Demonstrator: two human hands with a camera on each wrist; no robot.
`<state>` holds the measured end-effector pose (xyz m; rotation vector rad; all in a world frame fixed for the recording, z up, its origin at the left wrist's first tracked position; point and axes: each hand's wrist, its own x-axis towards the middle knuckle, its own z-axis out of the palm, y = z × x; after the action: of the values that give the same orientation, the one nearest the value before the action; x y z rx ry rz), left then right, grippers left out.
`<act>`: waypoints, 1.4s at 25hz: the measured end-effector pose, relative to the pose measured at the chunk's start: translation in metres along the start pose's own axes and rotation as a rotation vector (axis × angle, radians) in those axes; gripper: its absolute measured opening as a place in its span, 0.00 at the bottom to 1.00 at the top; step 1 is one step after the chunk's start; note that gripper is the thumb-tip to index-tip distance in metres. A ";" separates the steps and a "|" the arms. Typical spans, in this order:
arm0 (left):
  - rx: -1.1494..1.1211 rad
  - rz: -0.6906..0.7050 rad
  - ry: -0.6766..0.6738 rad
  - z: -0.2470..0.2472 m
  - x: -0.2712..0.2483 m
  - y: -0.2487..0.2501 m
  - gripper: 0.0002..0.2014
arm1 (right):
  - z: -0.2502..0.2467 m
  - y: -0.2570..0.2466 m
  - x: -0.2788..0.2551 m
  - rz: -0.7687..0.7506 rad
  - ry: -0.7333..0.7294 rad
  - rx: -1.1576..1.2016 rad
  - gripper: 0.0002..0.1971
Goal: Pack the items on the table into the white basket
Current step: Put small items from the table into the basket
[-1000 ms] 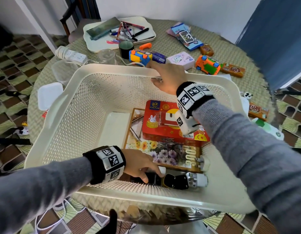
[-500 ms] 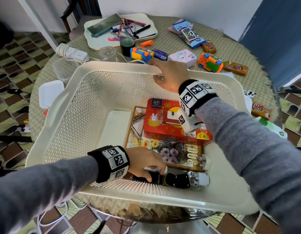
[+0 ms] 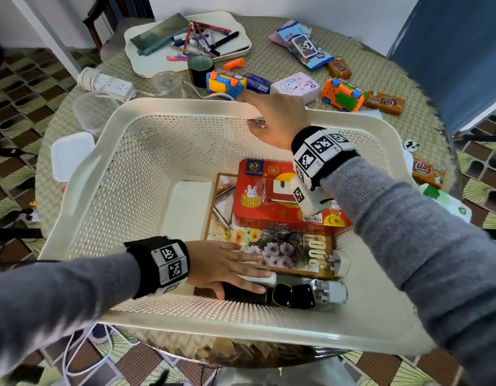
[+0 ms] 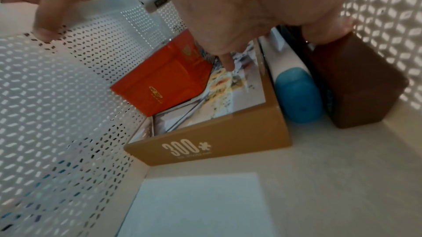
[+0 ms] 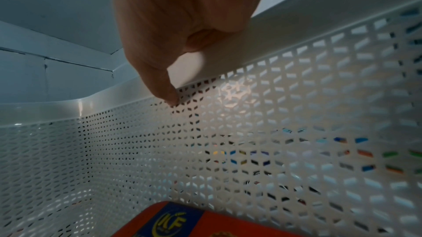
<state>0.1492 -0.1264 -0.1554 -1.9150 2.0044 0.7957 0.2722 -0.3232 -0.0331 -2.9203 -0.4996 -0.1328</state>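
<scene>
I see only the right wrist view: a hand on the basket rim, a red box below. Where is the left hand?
Observer: The left hand lies flat, fingers straight, inside the basket near its front wall.
Operator: What does it touch?
Observer: Its fingers rest on a white bar beside the puzzle box.
Operator: Are items left outside?
Observer: Yes, several, for example an orange toy beyond the far rim.

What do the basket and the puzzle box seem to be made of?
Basket: likely moulded plastic, glossy white, with even punched holes and a smooth rim. Puzzle box: probably cardboard, matte brown sides with a printed flower lid and sharp folded edges.
</scene>
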 end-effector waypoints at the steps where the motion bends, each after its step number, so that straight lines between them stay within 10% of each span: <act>1: -0.007 -0.008 0.008 0.002 0.002 0.001 0.36 | 0.000 0.000 0.000 0.002 -0.001 -0.004 0.24; 26: -0.127 -0.066 -0.003 -0.018 0.014 -0.001 0.41 | 0.002 -0.014 -0.015 -0.006 0.067 -0.050 0.25; 35: -0.402 -0.361 0.344 -0.075 -0.009 -0.003 0.31 | -0.015 -0.009 -0.052 0.021 -0.055 0.058 0.29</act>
<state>0.1670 -0.1599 -0.0898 -2.7057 1.6683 0.8647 0.2191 -0.3346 -0.0233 -2.8787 -0.4725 -0.0349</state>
